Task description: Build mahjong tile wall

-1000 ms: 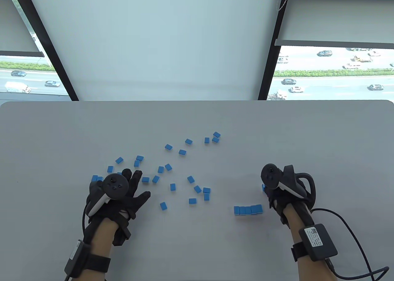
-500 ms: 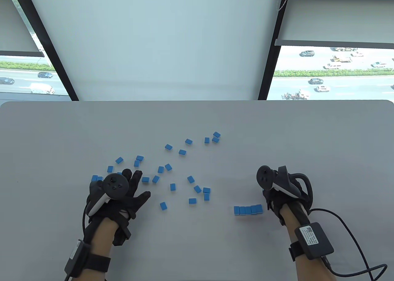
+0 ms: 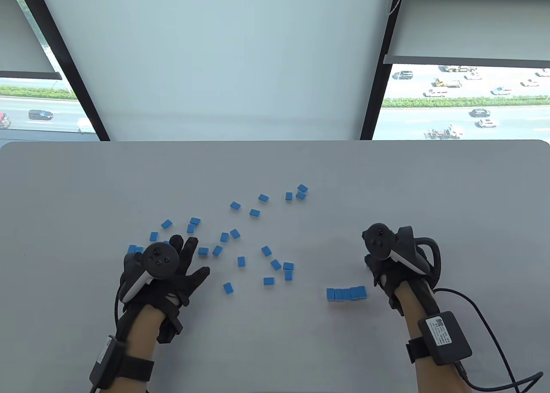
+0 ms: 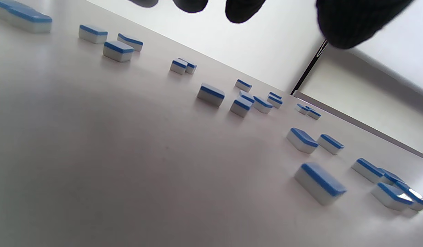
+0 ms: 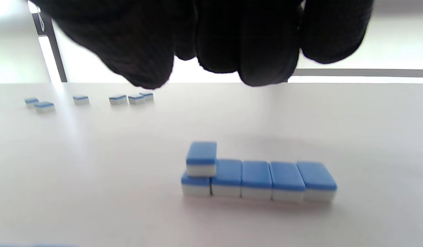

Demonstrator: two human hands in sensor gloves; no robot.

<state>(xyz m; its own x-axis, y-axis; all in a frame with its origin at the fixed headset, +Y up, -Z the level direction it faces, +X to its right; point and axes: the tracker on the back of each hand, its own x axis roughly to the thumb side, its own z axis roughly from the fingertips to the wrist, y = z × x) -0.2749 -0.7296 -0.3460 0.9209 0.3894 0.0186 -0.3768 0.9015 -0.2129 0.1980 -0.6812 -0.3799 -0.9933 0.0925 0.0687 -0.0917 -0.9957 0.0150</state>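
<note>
Grey table [image 3: 275, 165] fills the lower half of the table view, with blinds and a road behind it. The started wall [image 3: 346, 293] lies near your edge, right of centre: five tiles side by side, blue backs up, and one second-layer tile [image 5: 201, 156] sitting on an end tile.

The wall's long axis runs left to right across the table. Your right hand [image 3: 393, 259] sits just beyond its right end, apart from it, and is much nearer than your left hand [image 3: 172, 268]. The right wrist view shows your right fingers bunched and curled. A blue sliver [image 3: 368, 262] shows at that hand's inner edge, but I cannot tell whether you are pinching a tile.

Your left hand lies flat with fingers spread, holding nothing, among the loose tiles [image 3: 266, 251] scattered left of the wall. The next second-layer tile likely belongs beside the stacked one, so bring it in along the row's axis.
</note>
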